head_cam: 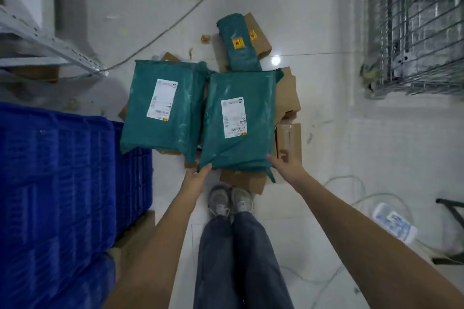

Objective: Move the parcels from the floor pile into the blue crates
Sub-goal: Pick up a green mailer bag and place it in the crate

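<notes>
A person stands over a pile of parcels on a white tiled floor, looking down past both bare arms. The nearest parcel, a teal plastic mailer with a white label, lies at 12 o'clock from the hands, just beyond the person's shoes. Its long axis runs away from the person, from 6 to 12 o'clock, and it rests on top of brown cardboard boxes.

The left hand touches the parcel's near left corner, thumb against the edge; the fingers look loosely spread, and whether they have slipped underneath cannot be told. The right hand is at the near right corner, fingers reaching to the parcel's side edge, not plainly closed round it. Both hands are about equally near, one on each corner, so this looks like the start of a two-handed lift.

A second teal parcel lies just beside the first at 10 o'clock, and a smaller one sits farther off at 12 o'clock.

The blue crates stand at 9 o'clock, close to the left arm, so the lift would swing leftward.
</notes>
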The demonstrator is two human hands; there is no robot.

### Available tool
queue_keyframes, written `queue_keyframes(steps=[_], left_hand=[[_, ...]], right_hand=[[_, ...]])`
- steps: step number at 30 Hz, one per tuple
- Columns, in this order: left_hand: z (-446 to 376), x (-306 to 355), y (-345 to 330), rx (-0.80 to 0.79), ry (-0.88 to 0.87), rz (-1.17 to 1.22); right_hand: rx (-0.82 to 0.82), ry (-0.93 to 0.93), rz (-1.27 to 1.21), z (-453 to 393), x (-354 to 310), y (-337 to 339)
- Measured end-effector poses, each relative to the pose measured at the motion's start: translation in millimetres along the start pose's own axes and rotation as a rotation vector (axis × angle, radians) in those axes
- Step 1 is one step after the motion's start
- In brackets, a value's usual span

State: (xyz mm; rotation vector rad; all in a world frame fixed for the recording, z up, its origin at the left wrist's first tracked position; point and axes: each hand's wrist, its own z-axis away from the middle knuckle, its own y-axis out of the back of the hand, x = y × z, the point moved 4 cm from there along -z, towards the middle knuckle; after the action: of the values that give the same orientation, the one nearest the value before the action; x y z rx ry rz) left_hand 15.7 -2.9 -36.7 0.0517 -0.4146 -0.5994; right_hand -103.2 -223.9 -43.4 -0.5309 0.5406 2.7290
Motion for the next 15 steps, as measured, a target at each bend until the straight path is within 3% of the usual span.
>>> queue_keyframes(steps=[7, 10, 15], left_hand=[[-75.7, -19.4, -26.4, -0.039, 0.247, 0.317], [-95.6, -26.0, -37.4, -0.063, 0.275, 0.449], [-115.2, -37.2, -51.6, 0.142, 0.251, 0.800]], right_hand=[[-0.007, -0.062, -0.204, -77.9, 20.8, -22.1], [-0.014, -0.088, -0.257, -94.9, 29.2, -25.4], [-0.157, -0.150, -0.296, -107.6, 41.3, -33.7]])
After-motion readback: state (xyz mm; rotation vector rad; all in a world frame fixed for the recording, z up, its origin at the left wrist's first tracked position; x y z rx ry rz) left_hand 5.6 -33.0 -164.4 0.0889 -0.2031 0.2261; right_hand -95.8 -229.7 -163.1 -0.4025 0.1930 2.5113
